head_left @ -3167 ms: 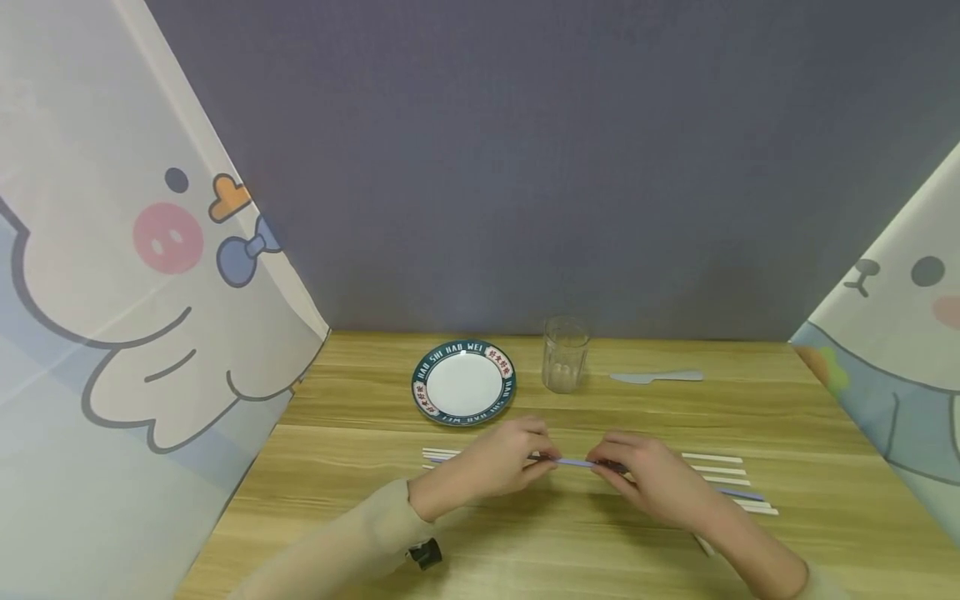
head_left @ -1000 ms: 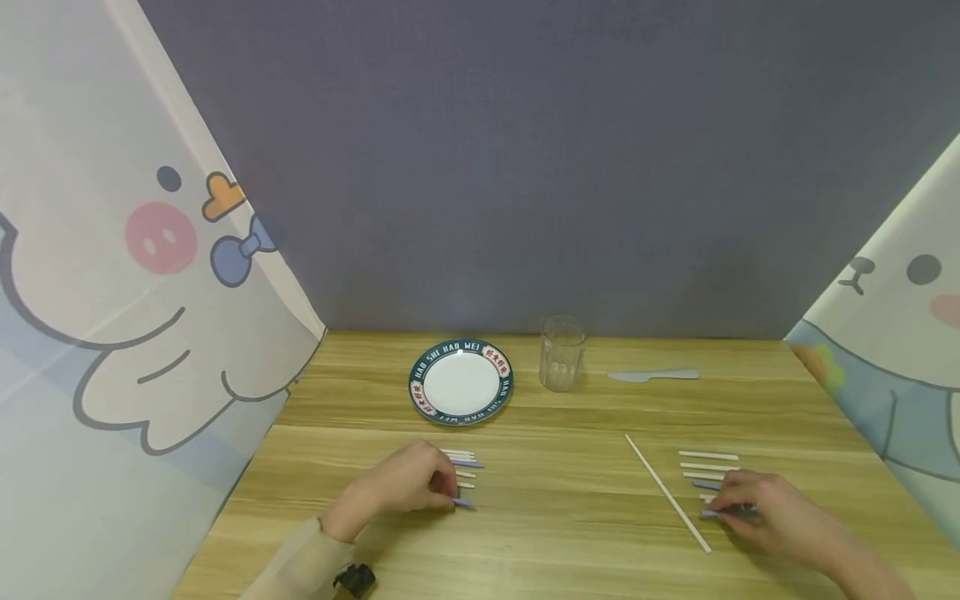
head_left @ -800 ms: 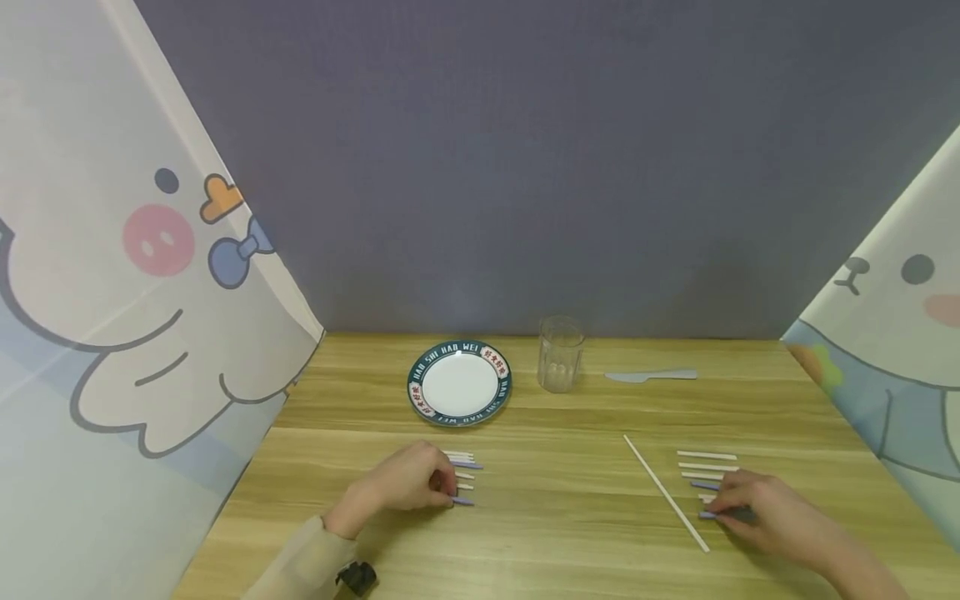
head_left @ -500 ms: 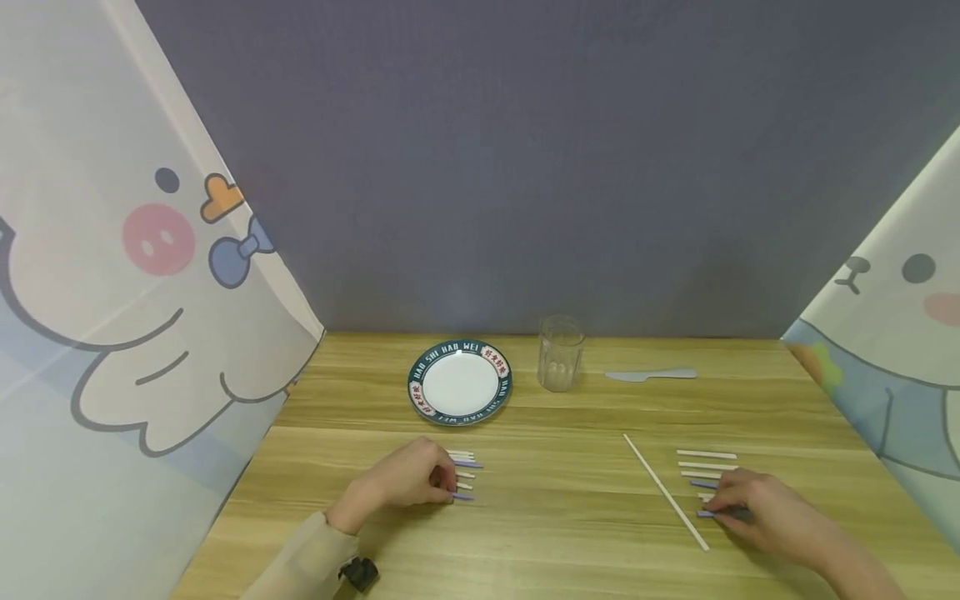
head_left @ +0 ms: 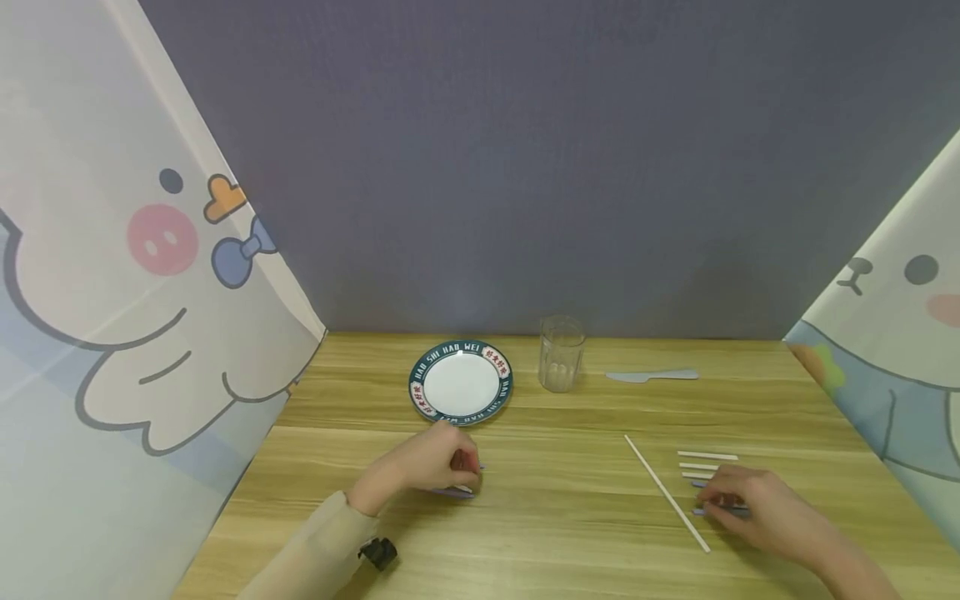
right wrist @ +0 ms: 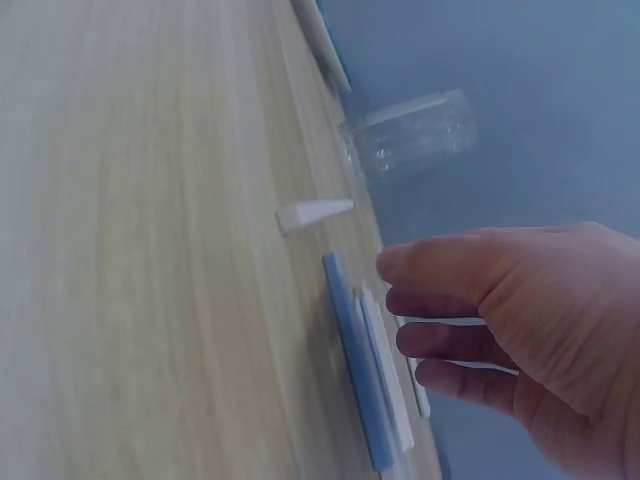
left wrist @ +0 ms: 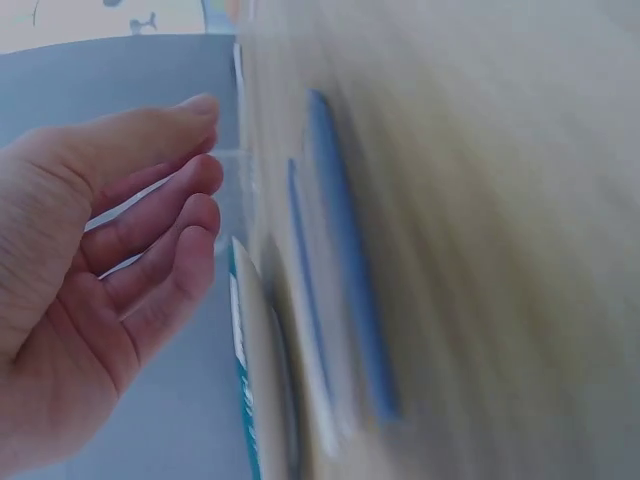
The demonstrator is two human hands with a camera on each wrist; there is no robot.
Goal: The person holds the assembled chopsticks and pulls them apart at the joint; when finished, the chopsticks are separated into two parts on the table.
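My left hand [head_left: 438,458] hovers over the left group of slim sticks, mostly hiding them in the head view. Its fingers are loosely bent with nothing between them. Below it lies a purple-blue stick [left wrist: 350,250], beside a thinner blue one [left wrist: 305,280] and a pale one. On the right side, my right hand [head_left: 757,504] is just over another purple-blue stick [right wrist: 355,360]. Its fingers [right wrist: 440,265] are relaxed and apart from that stick in the right wrist view. A long white stick [head_left: 666,493] lies diagonally to the left of my right hand.
Several white sticks [head_left: 707,455] lie in a row beyond my right hand. Along the back stand a green-rimmed plate [head_left: 462,418] and a clear glass [head_left: 561,358], with a knife [head_left: 651,376] to their right. A grey wall [head_left: 525,167] closes off the table's rear.
My hands were together on a purple stick at the middle, then apart, each pinching a purple stick. Now both have let go, and the left has shifted up and right.
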